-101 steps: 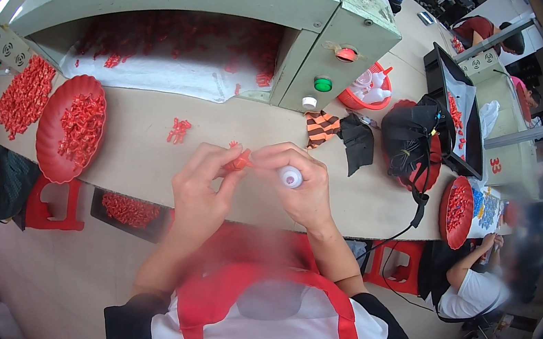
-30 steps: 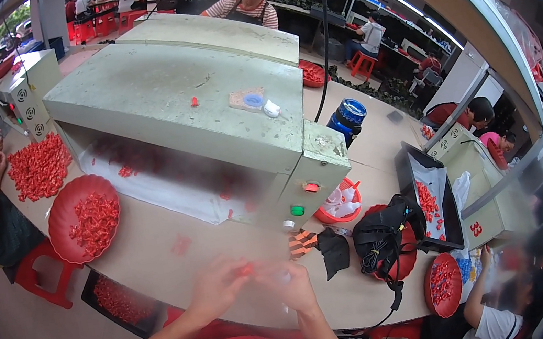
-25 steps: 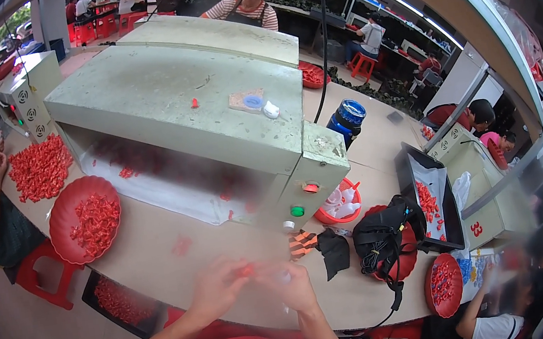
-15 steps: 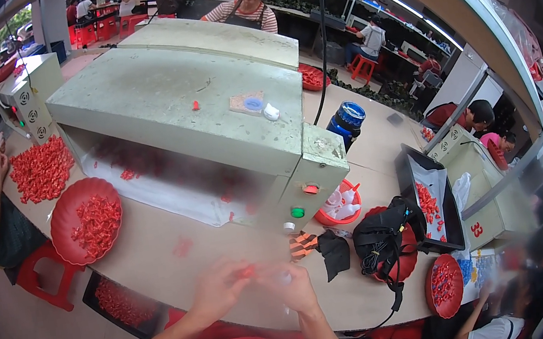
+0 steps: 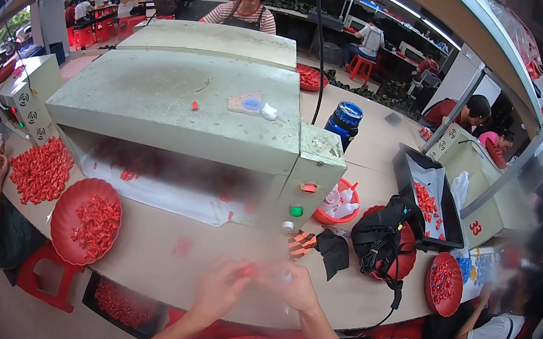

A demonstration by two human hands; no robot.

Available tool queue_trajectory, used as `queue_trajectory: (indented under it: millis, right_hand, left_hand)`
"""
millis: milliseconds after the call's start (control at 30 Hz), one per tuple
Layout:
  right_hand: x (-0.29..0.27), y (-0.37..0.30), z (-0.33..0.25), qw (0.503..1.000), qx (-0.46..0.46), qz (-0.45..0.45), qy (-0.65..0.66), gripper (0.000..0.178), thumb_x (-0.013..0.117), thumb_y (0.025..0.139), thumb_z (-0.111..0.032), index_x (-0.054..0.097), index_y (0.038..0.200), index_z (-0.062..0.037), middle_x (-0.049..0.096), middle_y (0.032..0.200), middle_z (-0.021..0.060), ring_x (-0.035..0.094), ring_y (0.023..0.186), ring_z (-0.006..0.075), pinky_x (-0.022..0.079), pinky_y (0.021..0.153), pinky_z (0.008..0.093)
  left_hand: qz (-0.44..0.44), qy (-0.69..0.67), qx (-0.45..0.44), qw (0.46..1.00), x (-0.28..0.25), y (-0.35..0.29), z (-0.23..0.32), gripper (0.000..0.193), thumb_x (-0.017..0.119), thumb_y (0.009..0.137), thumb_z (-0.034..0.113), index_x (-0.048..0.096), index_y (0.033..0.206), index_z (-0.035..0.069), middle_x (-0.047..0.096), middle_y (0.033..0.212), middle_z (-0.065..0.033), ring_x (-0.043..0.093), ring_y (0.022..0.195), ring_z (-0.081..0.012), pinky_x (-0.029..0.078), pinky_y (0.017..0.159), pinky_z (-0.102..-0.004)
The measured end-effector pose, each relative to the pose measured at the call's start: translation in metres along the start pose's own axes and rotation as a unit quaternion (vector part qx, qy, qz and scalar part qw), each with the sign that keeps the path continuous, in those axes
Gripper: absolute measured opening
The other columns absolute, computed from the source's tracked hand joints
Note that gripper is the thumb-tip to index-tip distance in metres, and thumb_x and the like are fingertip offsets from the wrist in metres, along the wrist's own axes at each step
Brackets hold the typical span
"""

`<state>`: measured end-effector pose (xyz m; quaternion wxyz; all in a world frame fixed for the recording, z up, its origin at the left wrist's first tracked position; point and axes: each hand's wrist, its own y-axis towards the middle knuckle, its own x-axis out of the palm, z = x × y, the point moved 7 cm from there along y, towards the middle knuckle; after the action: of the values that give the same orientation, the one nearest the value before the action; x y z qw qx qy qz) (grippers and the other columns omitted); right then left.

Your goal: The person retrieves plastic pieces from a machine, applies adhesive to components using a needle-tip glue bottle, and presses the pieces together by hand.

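head view has been tipped upward over the last few seconds; the grip appears unchanged, so the handling seems uninterrupted. at left, a red bowl [image 5: 62,223] is part-filled with red pieces [image 5: 97,225]. by the left hand [image 5: 218,292], a small red piece [image 5: 247,271] is pinched above the table [image 5: 154,269]; by the blurred right hand [image 5: 295,290], a white bottle [image 5: 287,277] seems gripped. farther right, red characters [image 5: 475,228] are borne by a pale machine [image 5: 501,201].

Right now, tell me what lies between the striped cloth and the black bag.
The head view shows a black cloth piece there, plus a small unclear item beyond it.
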<state>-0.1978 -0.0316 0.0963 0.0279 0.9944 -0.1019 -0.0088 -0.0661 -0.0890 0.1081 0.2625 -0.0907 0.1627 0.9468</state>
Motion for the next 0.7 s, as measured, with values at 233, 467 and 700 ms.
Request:
queue_trajectory:
  millis: [233,467,700]
  right_hand:
    - [0.003,-0.011,-0.006,1.0,-0.017,-0.006,-0.019,0.009,0.063,0.076,0.003,0.058,0.084,0.0013,0.059,0.1,0.0136,0.057,0.09,0.0156,0.047,0.078,0.0261]
    - [0.002,-0.006,-0.008,0.999,-0.041,0.02,-0.023,0.011,0.064,0.074,0.004,0.057,0.082,0.0007,0.059,0.1,0.0121,0.057,0.091,0.0165,0.046,0.077,0.0265]
    - [0.003,0.001,-0.013,0.998,-0.057,0.028,0.031,0.012,0.063,0.074,0.005,0.056,0.083,0.0006,0.058,0.099,0.0114,0.057,0.089,0.0149,0.047,0.075,0.0247]
  left_hand:
    - [0.001,0.001,0.002,1.0,0.001,-0.012,0.002,0.026,0.063,0.07,-0.008,0.061,0.096,-0.004,0.057,0.09,-0.012,0.062,0.081,-0.0191,0.055,0.069,-0.0269]
    - [0.001,0.03,0.006,1.0,-0.003,-0.005,0.002,0.026,0.064,0.07,-0.008,0.06,0.096,-0.003,0.056,0.089,-0.0105,0.061,0.083,-0.0178,0.054,0.071,-0.0266]
    - [0.024,-0.053,-0.002,0.998,-0.005,0.003,0.007,0.029,0.062,0.07,-0.01,0.06,0.097,-0.002,0.055,0.09,-0.0088,0.06,0.083,-0.0158,0.053,0.072,-0.0252]
